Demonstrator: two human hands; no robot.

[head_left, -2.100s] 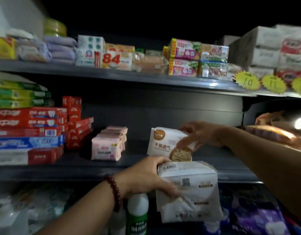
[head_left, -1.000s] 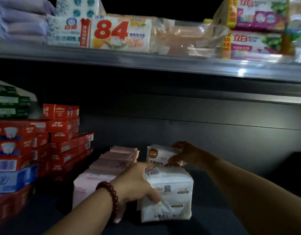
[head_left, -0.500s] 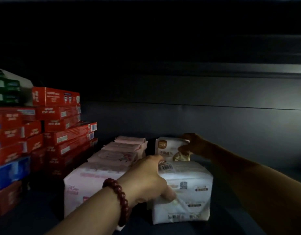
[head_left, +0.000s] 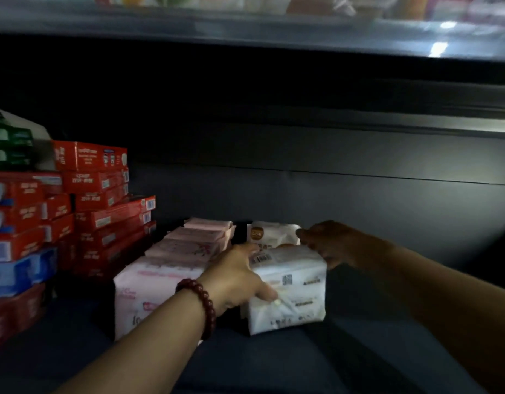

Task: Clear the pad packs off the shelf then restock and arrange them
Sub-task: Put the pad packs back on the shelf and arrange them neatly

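Observation:
A white pad pack (head_left: 296, 291) stands on the dark shelf (head_left: 274, 365), near its front. My left hand (head_left: 237, 277), with a bead bracelet on the wrist, grips the pack's left top corner. Behind it stands a second white pad pack (head_left: 269, 234) with an orange logo. My right hand (head_left: 328, 243) touches that pack's right top corner and the front pack's right side; whether it grips either one is unclear. A row of pink pad packs (head_left: 166, 268) runs from front to back just left of the white ones.
Stacked red toothpaste boxes (head_left: 103, 200) fill the shelf's left side, with blue boxes (head_left: 18, 271) lower down and green boxes (head_left: 9, 146) on top. The upper shelf edge (head_left: 274, 32) hangs overhead. Dark shelf floor lies to the right of the white packs.
The white pack in my left hand went from in front of the shelf onto it. My right hand slid the rear pack back, then drew toward the front pack. The view tilted up slightly.

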